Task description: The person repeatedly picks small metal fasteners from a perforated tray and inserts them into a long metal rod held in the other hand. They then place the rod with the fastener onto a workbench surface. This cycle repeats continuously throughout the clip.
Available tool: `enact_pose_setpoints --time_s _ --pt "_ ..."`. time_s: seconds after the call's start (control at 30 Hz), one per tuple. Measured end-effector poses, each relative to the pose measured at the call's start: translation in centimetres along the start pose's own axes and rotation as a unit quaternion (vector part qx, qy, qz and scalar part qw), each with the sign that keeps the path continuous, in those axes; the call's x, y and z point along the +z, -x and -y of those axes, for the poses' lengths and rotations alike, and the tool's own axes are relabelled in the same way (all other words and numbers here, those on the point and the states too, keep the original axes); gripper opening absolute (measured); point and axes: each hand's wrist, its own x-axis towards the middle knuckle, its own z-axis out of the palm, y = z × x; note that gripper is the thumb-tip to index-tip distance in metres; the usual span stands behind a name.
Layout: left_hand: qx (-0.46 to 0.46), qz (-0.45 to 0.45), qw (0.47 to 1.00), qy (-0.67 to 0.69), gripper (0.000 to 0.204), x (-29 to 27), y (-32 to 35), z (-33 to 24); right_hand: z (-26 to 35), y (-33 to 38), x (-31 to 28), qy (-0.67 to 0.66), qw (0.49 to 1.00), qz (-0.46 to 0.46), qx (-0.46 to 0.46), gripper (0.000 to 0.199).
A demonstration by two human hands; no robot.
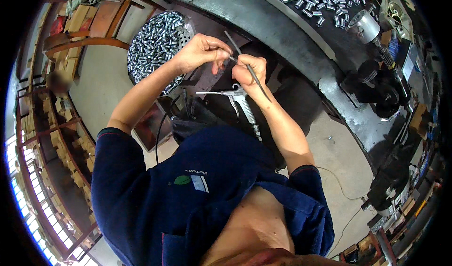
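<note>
My left hand [202,54] is closed in a pinch at the fingertips on a small metal piece, mostly hidden by the fingers. Close beside it, my right hand [249,73] grips a slim grey metal rod [255,81] with a tapered lower end, possibly a file. The rod slants across the fist, its other end sticking up past the knuckles. Both hands meet over my lap, fingertips nearly touching. Below them lies a silver air blow gun [242,105] with a thin nozzle pointing left. Left of my left hand, a round perforated container [185,36] holds many small shiny metal sleeves [155,49].
A dark metal workbench [263,18] curves along the far and right side. More loose metal sleeves [315,0] lie on it. At its right stands a machine with a silver cylinder [364,25] and dark gears. A wooden chair [89,42] and shelves are at the left.
</note>
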Motion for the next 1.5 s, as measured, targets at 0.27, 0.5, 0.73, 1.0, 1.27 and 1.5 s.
enact_pose_setpoints --time_s 0.27,0.5,0.73,1.0,1.27,1.5 --pt "0.013 -0.039 0.999 0.002 0.019 0.9 -0.2 0.6 0.2 0.1 0.2 -0.147 0.982 -0.009 0.118 0.020" --pt "0.087 -0.175 0.942 -0.272 0.016 -3.0 -0.2 0.7 1.7 -1.0 -0.5 -0.269 0.954 -0.026 0.132 0.023" --pt "0.148 -0.226 0.814 -0.514 0.017 -3.8 -0.3 2.3 3.3 -0.1 -0.1 -0.225 0.969 0.048 0.089 0.027" --pt "0.188 -0.186 0.800 -0.539 0.021 -2.9 -1.2 2.3 3.2 -0.2 -0.1 -0.224 0.966 0.053 0.116 0.026" --pt "0.237 -0.141 0.817 -0.506 0.027 -0.1 -2.1 1.1 1.7 -0.7 0.3 -0.073 0.994 0.031 0.080 0.019" --pt "0.250 -0.243 0.734 -0.582 0.019 -5.1 -6.7 -3.3 1.2 -0.3 -1.5 -0.247 0.967 -0.020 0.054 0.027"
